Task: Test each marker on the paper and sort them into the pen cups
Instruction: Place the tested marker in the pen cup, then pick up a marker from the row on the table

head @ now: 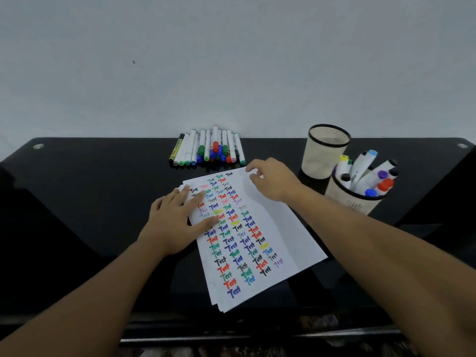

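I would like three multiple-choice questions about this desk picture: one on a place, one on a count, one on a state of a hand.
1. Where does the loose row of markers lie?
A. behind the paper, by the wall
B. in the near cup
C. under the left hand

2. How many pen cups stand on the desk?
A. one
B. two
C. three

3. What is the left hand doing?
A. holding a marker
B. lying flat on the paper
C. reaching into a cup

Answers:
1 A, the markers lie past the far edge of the paper.
2 B, a far cup without markers and a near cup with markers.
3 B, its straight fingers rest on the sheet's left part.
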`<state>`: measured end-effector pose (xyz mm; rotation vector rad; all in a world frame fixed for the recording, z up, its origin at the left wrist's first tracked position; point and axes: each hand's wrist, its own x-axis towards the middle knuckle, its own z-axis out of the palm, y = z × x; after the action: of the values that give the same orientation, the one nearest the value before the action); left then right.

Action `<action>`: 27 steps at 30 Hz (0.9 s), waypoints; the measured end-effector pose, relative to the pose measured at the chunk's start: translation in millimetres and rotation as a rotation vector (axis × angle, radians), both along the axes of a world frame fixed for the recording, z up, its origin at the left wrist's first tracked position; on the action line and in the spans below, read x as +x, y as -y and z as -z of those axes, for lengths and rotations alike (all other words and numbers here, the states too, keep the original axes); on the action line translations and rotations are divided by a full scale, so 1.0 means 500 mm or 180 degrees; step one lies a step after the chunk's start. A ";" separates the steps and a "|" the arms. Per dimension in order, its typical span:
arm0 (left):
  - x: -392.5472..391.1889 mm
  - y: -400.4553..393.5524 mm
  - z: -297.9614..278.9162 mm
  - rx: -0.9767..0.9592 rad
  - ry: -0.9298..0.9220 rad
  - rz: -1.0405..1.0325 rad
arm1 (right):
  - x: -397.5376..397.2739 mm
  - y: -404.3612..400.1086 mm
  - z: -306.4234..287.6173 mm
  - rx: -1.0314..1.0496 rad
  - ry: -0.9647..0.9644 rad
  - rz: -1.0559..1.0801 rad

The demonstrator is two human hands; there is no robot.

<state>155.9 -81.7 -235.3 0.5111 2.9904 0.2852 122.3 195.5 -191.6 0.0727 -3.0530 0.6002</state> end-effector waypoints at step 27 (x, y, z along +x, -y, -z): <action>-0.003 0.004 0.008 0.0304 -0.0078 -0.0087 | -0.044 0.010 -0.008 0.0221 -0.2415 -0.0532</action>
<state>154.3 -83.8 -239.3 0.4865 3.0209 0.4288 100.4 190.3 -187.6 0.4468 -2.3368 0.3552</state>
